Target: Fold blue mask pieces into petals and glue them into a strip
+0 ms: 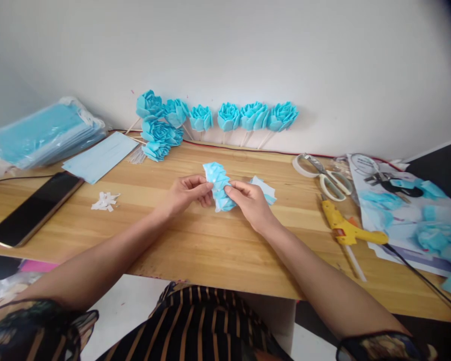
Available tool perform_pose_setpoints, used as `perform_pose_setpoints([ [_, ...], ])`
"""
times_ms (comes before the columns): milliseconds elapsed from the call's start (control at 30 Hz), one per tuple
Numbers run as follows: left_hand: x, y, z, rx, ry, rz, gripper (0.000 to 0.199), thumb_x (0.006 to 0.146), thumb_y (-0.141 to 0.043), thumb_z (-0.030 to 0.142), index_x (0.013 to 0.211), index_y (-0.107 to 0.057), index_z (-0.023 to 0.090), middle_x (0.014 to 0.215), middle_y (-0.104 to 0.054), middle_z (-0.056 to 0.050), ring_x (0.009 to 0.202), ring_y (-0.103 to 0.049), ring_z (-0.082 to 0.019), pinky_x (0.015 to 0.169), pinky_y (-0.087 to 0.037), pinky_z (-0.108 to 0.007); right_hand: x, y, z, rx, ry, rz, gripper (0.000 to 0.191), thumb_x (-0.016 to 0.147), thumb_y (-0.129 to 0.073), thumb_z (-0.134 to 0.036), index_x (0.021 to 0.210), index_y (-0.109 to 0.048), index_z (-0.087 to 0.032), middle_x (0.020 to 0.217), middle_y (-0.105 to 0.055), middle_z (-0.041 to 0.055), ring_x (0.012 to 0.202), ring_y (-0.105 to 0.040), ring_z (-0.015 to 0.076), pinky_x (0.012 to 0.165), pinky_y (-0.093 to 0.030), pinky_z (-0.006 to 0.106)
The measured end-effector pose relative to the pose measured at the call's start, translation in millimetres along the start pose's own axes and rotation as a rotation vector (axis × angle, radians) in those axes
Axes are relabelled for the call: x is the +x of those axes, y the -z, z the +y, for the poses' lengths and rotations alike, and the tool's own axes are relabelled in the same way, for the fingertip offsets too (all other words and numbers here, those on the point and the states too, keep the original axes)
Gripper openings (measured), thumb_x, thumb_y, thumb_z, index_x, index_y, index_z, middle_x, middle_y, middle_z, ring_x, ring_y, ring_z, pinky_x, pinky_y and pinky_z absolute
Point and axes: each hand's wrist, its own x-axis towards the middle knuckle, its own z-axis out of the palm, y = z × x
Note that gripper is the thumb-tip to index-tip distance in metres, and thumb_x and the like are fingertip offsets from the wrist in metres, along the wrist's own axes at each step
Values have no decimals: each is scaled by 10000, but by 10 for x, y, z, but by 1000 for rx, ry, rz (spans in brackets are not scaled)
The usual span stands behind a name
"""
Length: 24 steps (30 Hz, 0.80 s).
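Between my two hands, just above the table, is a strip of blue and white fabric petals, overlapping like scales. My left hand pinches its left edge between thumb and fingers. On the other side my right hand grips it, thumb pressed on the front. Partly hidden behind the right hand lie more blue and white fabric pieces. Farther back, blue fabric roses on thin sticks lean against the wall, and several more are bunched to the left.
At left are a pack of blue face masks, a flat blue sheet, a phone and white scraps. To the right lie scissors, a tape roll, a corded yellow glue gun and blue scraps on paper.
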Motion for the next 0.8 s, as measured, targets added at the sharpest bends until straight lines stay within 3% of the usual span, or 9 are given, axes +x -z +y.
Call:
perform_pose_setpoints([
  [133, -8, -13, 25, 41, -11, 10, 376, 724, -835, 454, 667, -652, 131, 598, -693, -36, 513, -604, -109, 543, -504, -225, -6, -1, -12, -13, 16, -40, 357, 891, -588, -491, 688, -525, -205, 654, -424, -40, 628, -381, 114, 597, -312, 275],
  [367, -36, -65, 55, 122, -45, -8, 346, 720, -834, 431, 678, -655, 138, 588, -670, -20, 507, -584, -104, 533, -503, -230, -9, -5, -25, -19, -39, -41, 296, 800, -676, -453, 731, -518, -212, 650, -416, -57, 614, -384, 108, 565, -299, 260],
  [633, -48, -66, 20, 16, -9, -111, 383, 773, -796, 476, 697, -640, 135, 596, -687, -30, 510, -611, -111, 538, -509, -230, -25, -11, -44, -35, -29, -24, 272, 794, -651, -430, 704, -521, -210, 610, -429, -57, 570, -375, 101, 526, -305, 252],
  [800, -10, -26, 23, -45, -3, 8, 374, 760, -810, 453, 701, -625, 133, 583, -677, -31, 505, -614, -114, 502, -490, -219, -11, 26, -1, 55, 10, -63, 393, 916, -548, -544, 716, -562, -205, 724, -548, -1, 696, -516, 139, 649, -446, 279],
])
